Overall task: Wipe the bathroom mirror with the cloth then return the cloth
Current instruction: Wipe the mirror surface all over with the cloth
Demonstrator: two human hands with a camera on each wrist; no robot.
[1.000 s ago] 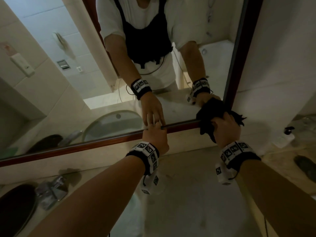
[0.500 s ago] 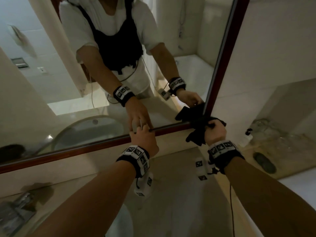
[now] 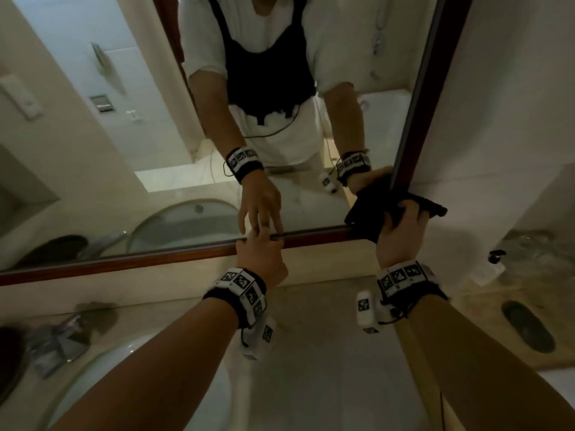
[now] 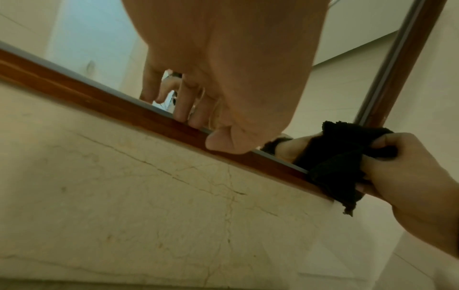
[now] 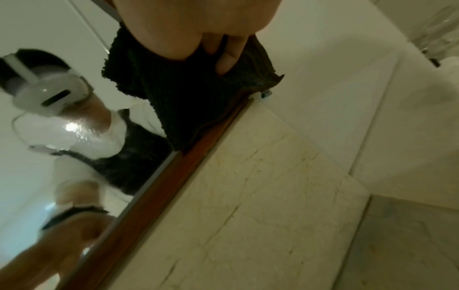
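Observation:
The mirror [image 3: 149, 157] has a red-brown wooden frame [image 3: 124, 262]. My left hand [image 3: 261, 247] rests with straight fingers on the lower frame rail, fingertips [image 4: 181, 115] touching the glass and thumb against the wood. My right hand [image 3: 401, 231] grips a bunched black cloth [image 3: 370, 213] and presses it into the mirror's lower right corner. From the left wrist, the cloth [image 4: 340, 162] drapes over the frame rail with the right hand [image 4: 410, 186] curled round it. The right wrist view shows the cloth [image 5: 178, 102] hanging under my fingers [image 5: 226, 56].
A pale marble countertop [image 3: 326, 368] lies below the mirror, with a white sink basin [image 3: 140, 384] at lower left. Foil packets [image 3: 59, 340] lie at the left. A pump bottle [image 3: 494, 259], glassware [image 3: 535, 241] and a dark oval dish [image 3: 529, 325] stand at the right.
The head view has swung about. My right hand has kept the cloth at the mirror's lower right corner, shifting only slightly. The left hand has stayed on the lower frame.

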